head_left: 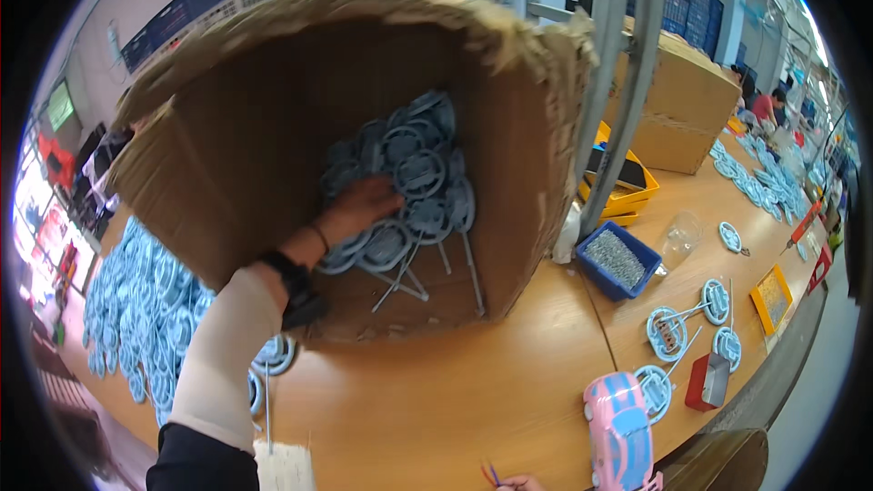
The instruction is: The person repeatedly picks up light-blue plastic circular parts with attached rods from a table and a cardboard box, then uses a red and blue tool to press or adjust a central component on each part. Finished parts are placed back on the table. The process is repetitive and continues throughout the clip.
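While the left hand point(366, 202) reaches deep into a tipped cardboard carton point(520, 145), its fingers lie against a jumble of round, pale-blue plastic frames point(420, 173), though I cannot tell whether they grasp one or merely touch it. These frames rest inside the carton, toward its inner right side, their smooth rims circling openwork centres, and slender straight rods point(473, 273) slant from the pile toward the carton's opening. The carton's walls are matte brown, with a ragged, fraying edge. A dark wristwatch point(293, 289) and a pale, smooth sleeve point(218, 359) cover the wrist and forearm. Left of the carton, a dense heap of similar blue frames point(145, 309) spreads over the wood-toned tabletop point(409, 400). At the lower edge, only a part of the right hand point(522, 484) shows, next to thin red and blue strands point(492, 474); whether its fingers pinch them I cannot tell. To its right sits a glossy pink toy car point(627, 432) with blue panels, near loose ring-shaped frames point(667, 335) and a red, open-topped box point(698, 384). Farther back, a blue plastic bin point(629, 289) holds small, silvery pieces point(613, 255) beside an upright metal post point(634, 82).
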{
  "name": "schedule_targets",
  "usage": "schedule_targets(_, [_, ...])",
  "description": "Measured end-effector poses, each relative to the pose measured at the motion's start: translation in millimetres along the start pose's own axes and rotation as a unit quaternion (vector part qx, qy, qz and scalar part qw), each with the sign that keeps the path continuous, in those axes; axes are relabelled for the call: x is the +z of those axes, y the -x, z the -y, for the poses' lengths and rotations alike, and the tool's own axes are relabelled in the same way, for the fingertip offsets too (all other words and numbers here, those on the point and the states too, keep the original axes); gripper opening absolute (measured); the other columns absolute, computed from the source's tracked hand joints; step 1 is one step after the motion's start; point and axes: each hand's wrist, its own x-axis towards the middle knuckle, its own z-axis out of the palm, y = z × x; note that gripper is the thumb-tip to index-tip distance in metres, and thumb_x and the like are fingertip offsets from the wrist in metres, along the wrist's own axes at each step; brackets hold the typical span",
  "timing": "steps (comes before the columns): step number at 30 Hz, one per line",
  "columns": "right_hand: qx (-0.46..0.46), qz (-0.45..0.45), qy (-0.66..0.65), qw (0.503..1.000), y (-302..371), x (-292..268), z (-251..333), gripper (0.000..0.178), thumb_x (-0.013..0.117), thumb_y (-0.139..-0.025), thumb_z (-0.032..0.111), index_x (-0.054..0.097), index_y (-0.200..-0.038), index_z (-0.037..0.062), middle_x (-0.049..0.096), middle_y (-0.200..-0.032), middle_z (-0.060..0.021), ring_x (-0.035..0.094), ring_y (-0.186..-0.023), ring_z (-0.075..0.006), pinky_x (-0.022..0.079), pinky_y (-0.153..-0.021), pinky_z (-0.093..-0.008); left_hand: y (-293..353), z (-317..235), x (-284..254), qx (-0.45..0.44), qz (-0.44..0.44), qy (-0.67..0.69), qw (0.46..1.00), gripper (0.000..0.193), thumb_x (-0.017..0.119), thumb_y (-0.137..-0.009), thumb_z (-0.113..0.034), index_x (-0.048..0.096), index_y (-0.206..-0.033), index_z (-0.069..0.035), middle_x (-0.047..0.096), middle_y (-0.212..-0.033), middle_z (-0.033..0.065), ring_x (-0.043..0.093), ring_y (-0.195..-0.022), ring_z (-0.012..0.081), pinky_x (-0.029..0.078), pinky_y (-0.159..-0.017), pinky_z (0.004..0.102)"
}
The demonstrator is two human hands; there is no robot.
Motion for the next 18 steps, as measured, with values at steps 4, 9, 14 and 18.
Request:
schedule_targets(4, [0.051,0.001,0.048,0.998,1,-1,-1,0.013,0.057,-0.087,0.008,0.056,-0.098,0.0008,0.058,-0.08,-0.0019,0.054,-0.073,-0.0071,0.044,-0.066,-0.0201,-108,52,-26,-0.055,-0.112,-0.174,0.977,0.055,0.067,-0.08,-0.032,0.048,-0.123,-0.004,0.057,-0.114,0.0131,0.054,-0.105,0.0185,0.043,-0.09,0.0295])
schedule_targets(9, [0.082,-0.001,0.068,0.994,2,-4,9,0.016,0.059,-0.086,0.009,0.059,-0.1,0.0003,0.063,-0.088,-0.0058,0.057,-0.079,-0.0096,0.046,-0.071,-0.0226,-140,100,-63,-0.169,-0.099,-0.356,0.914,0.056,0.067,-0.079,-0.031,0.048,-0.123,-0.004,0.057,-0.114,0.0133,0.054,-0.106,0.0189,0.042,-0.091,0.03])
schedule_targets(14, [0.103,-0.023,0.15,0.983,4,1,-2,0.018,0.06,-0.086,0.012,0.059,-0.102,0.0035,0.062,-0.089,-0.0059,0.057,-0.079,-0.0106,0.046,-0.07,-0.0228,-168,132,-59,-0.186,-0.068,-0.391,0.899,0.056,0.068,-0.078,-0.031,0.048,-0.123,-0.004,0.057,-0.115,0.0134,0.054,-0.106,0.0194,0.042,-0.091,0.0305])
schedule_targets(18, [0.058,-0.025,0.167,0.984,0,-1,2,0.019,0.06,-0.087,0.014,0.058,-0.103,0.0053,0.06,-0.091,-0.0055,0.056,-0.078,-0.0106,0.045,-0.069,-0.0229,-161,156,-64,-0.205,-0.063,-0.399,0.891,0.057,0.068,-0.078,-0.031,0.048,-0.123,-0.004,0.057,-0.115,0.0135,0.053,-0.107,0.0198,0.042,-0.092,0.0309])
